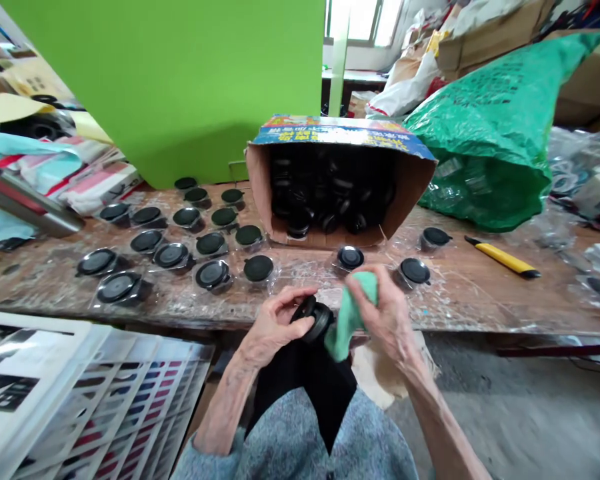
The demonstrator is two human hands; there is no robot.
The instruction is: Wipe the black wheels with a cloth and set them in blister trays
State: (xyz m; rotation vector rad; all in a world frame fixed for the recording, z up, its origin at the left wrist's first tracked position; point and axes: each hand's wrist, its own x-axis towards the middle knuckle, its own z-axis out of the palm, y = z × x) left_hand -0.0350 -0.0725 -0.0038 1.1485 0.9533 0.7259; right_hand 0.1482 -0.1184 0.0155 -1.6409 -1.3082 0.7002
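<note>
My left hand (280,319) is closed around a round black plastic piece (320,323) with a raised flap, held just off the table's front edge. In my right hand (383,310) is a bunched green cloth (350,317), its lower end hanging beside the black piece. Whether the cloth touches the piece I cannot tell. Beyond my hands, a clear cup with a black lid (350,258) stands in front of the box, and another black-lidded cup (415,271) is to its right.
An open cardboard box (260,193) of black round pieces lies on its side on the worn wooden table (460,300). Several black-lidded cups (170,255) stand at left. A yellow cutter (505,258) and a green plastic bag (500,133) are at right. Printed sheets (130,400) lie lower left.
</note>
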